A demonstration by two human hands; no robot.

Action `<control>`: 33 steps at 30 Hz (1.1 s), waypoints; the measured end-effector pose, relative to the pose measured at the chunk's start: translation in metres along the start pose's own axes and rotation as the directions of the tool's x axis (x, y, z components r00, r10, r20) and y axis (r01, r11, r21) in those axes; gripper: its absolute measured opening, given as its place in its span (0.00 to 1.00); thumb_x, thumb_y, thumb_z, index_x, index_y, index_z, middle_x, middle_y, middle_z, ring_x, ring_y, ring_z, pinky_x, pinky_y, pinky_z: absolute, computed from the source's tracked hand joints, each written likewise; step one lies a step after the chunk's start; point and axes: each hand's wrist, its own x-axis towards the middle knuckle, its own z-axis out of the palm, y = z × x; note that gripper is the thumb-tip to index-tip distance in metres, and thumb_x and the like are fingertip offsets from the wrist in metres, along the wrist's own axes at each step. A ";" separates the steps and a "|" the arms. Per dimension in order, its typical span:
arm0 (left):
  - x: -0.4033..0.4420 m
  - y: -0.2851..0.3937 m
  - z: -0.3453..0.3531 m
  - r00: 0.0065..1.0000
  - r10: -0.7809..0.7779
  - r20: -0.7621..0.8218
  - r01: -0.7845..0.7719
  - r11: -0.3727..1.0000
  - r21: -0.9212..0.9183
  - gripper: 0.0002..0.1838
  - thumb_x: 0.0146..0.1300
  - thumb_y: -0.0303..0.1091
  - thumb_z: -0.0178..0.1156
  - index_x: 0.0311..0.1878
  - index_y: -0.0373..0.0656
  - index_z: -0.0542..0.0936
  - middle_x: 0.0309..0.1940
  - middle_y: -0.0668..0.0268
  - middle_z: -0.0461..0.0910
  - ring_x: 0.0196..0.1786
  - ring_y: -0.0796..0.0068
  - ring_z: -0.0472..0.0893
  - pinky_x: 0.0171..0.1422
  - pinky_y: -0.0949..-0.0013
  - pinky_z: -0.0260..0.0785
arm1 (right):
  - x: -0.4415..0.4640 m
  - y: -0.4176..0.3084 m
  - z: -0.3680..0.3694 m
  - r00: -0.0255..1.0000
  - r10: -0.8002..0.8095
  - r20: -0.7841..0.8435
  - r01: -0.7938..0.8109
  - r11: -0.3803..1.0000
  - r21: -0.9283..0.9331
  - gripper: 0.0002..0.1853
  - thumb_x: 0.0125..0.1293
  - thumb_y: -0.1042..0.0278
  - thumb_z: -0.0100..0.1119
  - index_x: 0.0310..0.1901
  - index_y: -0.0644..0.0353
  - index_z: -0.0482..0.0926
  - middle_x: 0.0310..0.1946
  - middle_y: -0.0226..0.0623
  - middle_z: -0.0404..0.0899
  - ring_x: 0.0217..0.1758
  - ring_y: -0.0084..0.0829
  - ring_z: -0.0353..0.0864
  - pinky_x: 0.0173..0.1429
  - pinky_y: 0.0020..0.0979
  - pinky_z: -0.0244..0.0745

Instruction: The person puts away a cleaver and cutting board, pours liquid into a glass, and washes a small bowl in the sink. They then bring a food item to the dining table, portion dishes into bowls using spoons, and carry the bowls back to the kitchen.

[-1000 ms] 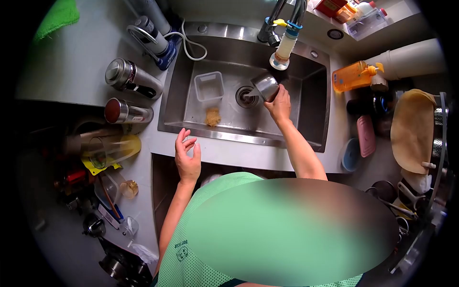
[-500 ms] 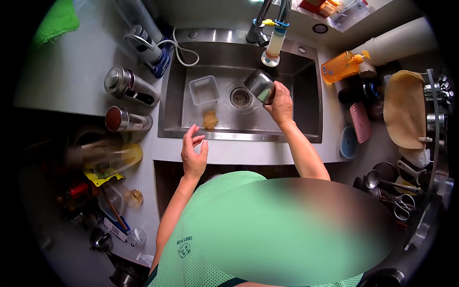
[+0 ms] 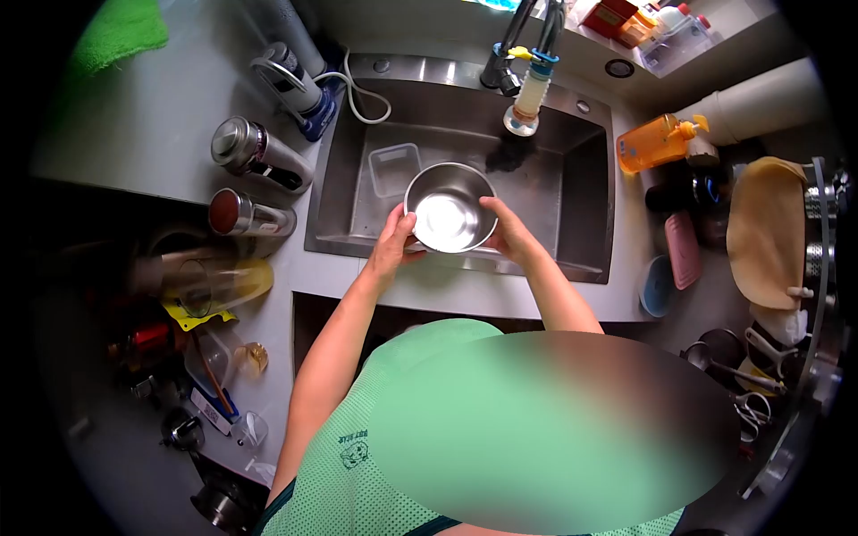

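A shiny stainless steel bowl [image 3: 451, 219] is held over the front part of the sink [image 3: 585, 214], its open mouth facing up towards me. My left hand [image 3: 391, 246] grips its left side, thumb on the rim. On the right side, my right hand [image 3: 509, 230] has its thumb at the rim and its fingers around the outer wall. Behind the bowl to the left, a clear plastic container [image 3: 393, 170] lies on the sink floor. The bowl hides the drain. The brown scrubber is out of sight now.
The faucet [image 3: 527, 94] with its filter hangs over the back of the sink. An orange soap bottle [image 3: 657, 145] stands to the right, near a pink dish [image 3: 683, 250] and a blue lid [image 3: 657, 286]. Metal flasks [image 3: 268, 159] line the left counter.
The bowl has come from over the drain towards me and turned mouth up. My left hand, empty before, has moved up and taken hold of its left side.
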 end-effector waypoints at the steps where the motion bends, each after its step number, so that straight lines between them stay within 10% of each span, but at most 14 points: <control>1: 0.000 0.000 -0.003 1.000 0.000 -0.012 0.000 1.000 -0.003 0.38 0.60 0.54 0.50 0.67 0.46 0.49 0.59 0.56 0.61 0.57 0.64 0.69 0.55 0.62 0.66 | 0.007 0.000 0.004 0.997 0.058 0.042 -0.057 0.998 -0.036 0.31 0.58 0.47 0.52 0.54 0.65 0.65 0.48 0.44 0.74 0.45 0.34 0.78 0.52 0.34 0.73; 7: -0.018 0.006 -0.032 0.950 0.168 -0.265 -0.192 0.979 -0.067 0.34 0.59 0.48 0.51 0.65 0.44 0.53 0.57 0.58 0.61 0.57 0.66 0.67 0.52 0.61 0.71 | 0.085 0.004 0.001 0.911 0.157 0.380 -0.215 0.970 0.115 0.31 0.61 0.43 0.48 0.55 0.61 0.65 0.44 0.44 0.74 0.42 0.30 0.77 0.48 0.32 0.74; 11: -0.036 0.015 -0.042 0.876 0.251 -0.413 -0.283 0.959 -0.016 0.35 0.60 0.46 0.50 0.65 0.43 0.51 0.58 0.58 0.60 0.58 0.66 0.65 0.56 0.63 0.66 | 0.178 0.050 0.011 0.976 0.141 -0.169 -0.176 0.960 -0.215 0.26 0.61 0.46 0.50 0.50 0.61 0.67 0.31 0.41 0.75 0.29 0.33 0.78 0.34 0.33 0.78; 17: -0.067 -0.012 -0.074 0.780 0.271 -0.563 -0.325 0.946 0.005 0.31 0.62 0.43 0.43 0.65 0.38 0.53 0.60 0.58 0.59 0.62 0.67 0.61 0.64 0.66 0.54 | 0.249 0.099 0.024 0.936 0.268 -0.230 -0.287 0.956 -0.053 0.22 0.63 0.55 0.49 0.47 0.70 0.66 0.27 0.47 0.74 0.25 0.36 0.78 0.25 0.33 0.79; 21: -0.073 -0.017 -0.079 0.731 0.307 -0.609 -0.384 0.923 0.004 0.25 0.63 0.46 0.43 0.57 0.39 0.65 0.49 0.62 0.72 0.51 0.71 0.73 0.53 0.68 0.67 | 0.252 0.102 0.016 0.953 0.126 -0.276 -0.132 0.991 0.000 0.15 0.62 0.68 0.44 0.44 0.73 0.68 0.27 0.46 0.75 0.24 0.36 0.78 0.24 0.32 0.79; 33: -0.007 0.014 -0.022 0.975 0.161 -0.154 -0.140 0.981 0.135 0.34 0.59 0.48 0.49 0.65 0.44 0.51 0.54 0.56 0.63 0.53 0.64 0.71 0.44 0.62 0.75 | 0.033 0.021 -0.096 0.636 -0.476 -0.608 0.356 0.880 -0.316 0.19 0.58 0.75 0.37 0.52 0.72 0.65 0.30 0.44 0.75 0.28 0.33 0.80 0.27 0.30 0.80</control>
